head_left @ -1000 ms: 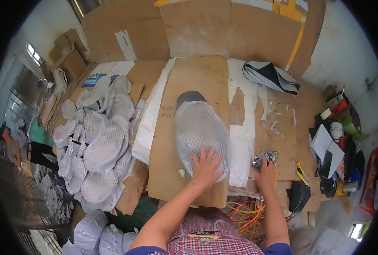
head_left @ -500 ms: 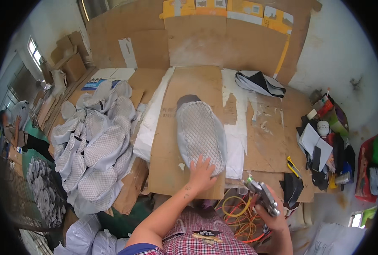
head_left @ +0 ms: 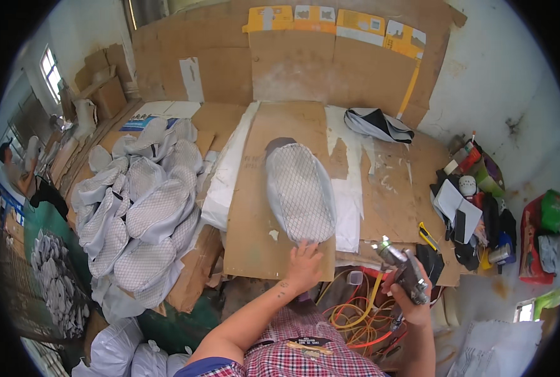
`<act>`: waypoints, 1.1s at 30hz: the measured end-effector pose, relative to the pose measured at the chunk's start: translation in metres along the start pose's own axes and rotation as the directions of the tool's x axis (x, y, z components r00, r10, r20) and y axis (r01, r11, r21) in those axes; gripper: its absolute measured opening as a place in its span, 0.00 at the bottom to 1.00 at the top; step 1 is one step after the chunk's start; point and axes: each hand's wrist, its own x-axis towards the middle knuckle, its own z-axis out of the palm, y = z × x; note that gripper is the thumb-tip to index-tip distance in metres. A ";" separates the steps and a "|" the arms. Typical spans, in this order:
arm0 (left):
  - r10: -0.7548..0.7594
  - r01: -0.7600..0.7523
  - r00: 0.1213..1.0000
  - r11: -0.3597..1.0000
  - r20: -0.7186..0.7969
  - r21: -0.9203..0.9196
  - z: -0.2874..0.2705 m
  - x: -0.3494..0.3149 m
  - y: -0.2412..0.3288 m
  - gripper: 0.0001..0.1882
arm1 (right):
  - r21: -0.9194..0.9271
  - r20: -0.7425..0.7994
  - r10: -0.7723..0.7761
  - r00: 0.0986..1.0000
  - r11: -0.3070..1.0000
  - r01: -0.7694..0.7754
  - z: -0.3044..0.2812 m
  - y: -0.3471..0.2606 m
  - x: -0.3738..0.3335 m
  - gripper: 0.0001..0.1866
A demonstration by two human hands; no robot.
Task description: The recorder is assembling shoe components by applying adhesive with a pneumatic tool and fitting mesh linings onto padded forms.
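A long oval fabric cover [head_left: 300, 191], pale grey with a crosshatched face and a dark tab at its far end, lies on a cardboard sheet [head_left: 245, 226] in front of me. My left hand [head_left: 304, 269] is at the cover's near end, fingers extended and the tips at its edge. Held off the table's near right edge, a metal spray gun [head_left: 404, 270] sits in my right hand [head_left: 413, 306], its nozzle pointing up and left. My right fingers wrap the grip and are partly hidden behind it.
Similar covers are heaped in a pile [head_left: 148, 207] on the left. At the far right lies a folded grey-and-black piece [head_left: 378, 124]. A yellow utility knife [head_left: 428, 236] and assorted clutter [head_left: 462, 207] occupy the right side. Tangled hoses [head_left: 355, 314] hang below the table edge.
My left hand has slid from on top of the cover's near part back to its near edge. The spray gun has moved slightly right, its nozzle turned a little upward.
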 end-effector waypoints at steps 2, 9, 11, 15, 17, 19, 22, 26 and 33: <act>-0.009 -0.001 0.996 0.994 -0.093 -0.110 0.021 -0.007 -0.014 0.22 | -0.040 0.032 -0.009 0.999 0.999 0.010 -0.005 -0.001 -0.007 0.31; -0.515 0.144 0.695 -0.584 0.502 -0.799 0.039 0.029 -0.023 0.07 | -0.069 -0.041 0.123 0.992 0.990 -0.125 -0.001 -0.005 -0.042 0.31; -0.581 0.091 0.636 -0.597 0.507 -0.797 0.051 0.041 -0.032 0.08 | -0.105 -0.046 0.119 0.992 0.987 -0.124 0.004 -0.005 -0.046 0.31; -0.705 0.128 0.459 -0.550 0.540 -0.826 0.059 0.061 -0.025 0.07 | -0.110 -0.046 0.097 0.994 0.989 -0.102 -0.003 -0.003 -0.055 0.32; -0.865 0.347 0.253 -0.336 0.433 -0.875 0.054 0.068 -0.018 0.09 | -0.095 -0.056 0.089 0.994 0.991 -0.094 -0.005 -0.005 -0.056 0.32; -0.881 0.492 0.302 -0.184 0.365 -0.851 0.061 0.060 -0.037 0.10 | -0.071 -0.035 0.075 0.997 0.995 -0.077 -0.003 -0.008 -0.056 0.32; -0.835 0.590 0.381 -0.112 0.398 -0.800 0.062 0.050 -0.037 0.11 | -0.029 0.014 0.178 0.984 0.984 -0.177 -0.006 -0.013 -0.056 0.32; -0.674 0.475 0.478 -0.341 0.563 -0.811 0.045 0.005 -0.035 0.11 | -0.232 0.076 0.301 0.951 0.933 -0.277 -0.018 -0.034 -0.051 0.31; -0.842 0.439 0.295 -0.299 0.451 -0.847 0.020 -0.105 -0.122 0.08 | -0.221 0.130 0.363 0.923 0.918 -0.330 -0.015 -0.063 -0.040 0.28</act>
